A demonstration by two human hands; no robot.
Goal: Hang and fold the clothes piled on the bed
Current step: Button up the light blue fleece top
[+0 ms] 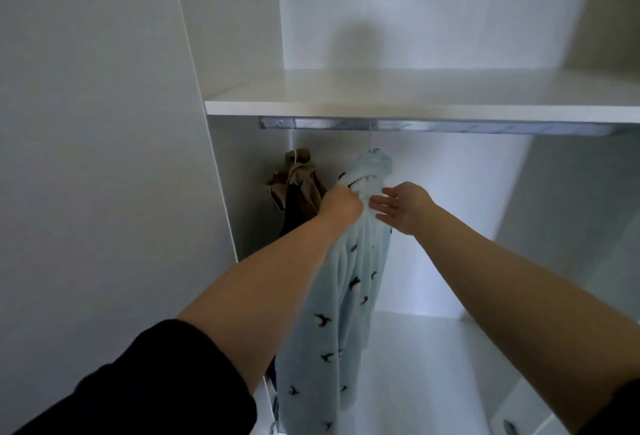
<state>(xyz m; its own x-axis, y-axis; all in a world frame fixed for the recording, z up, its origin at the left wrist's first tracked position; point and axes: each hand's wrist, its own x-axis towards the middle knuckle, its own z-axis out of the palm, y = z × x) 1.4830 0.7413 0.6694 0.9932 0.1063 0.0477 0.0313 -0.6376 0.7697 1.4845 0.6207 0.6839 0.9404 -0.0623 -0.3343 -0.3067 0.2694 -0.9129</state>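
Hanging the blue bird robe (346, 282) in the middle of the frame, we are gripping its top with our left hand (341, 204), holding our right hand (403, 208) open and flat just beside it, and probably needing to smooth it next.

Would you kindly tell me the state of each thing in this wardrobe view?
rail: fixed under the shelf, bearing both garments.
blue garment: hanging from the rail.
brown garment: hanging from the rail, left of the blue one.
left hand: gripping the blue garment near its collar.
right hand: open, fingers straight, beside the blue garment; contact unclear.
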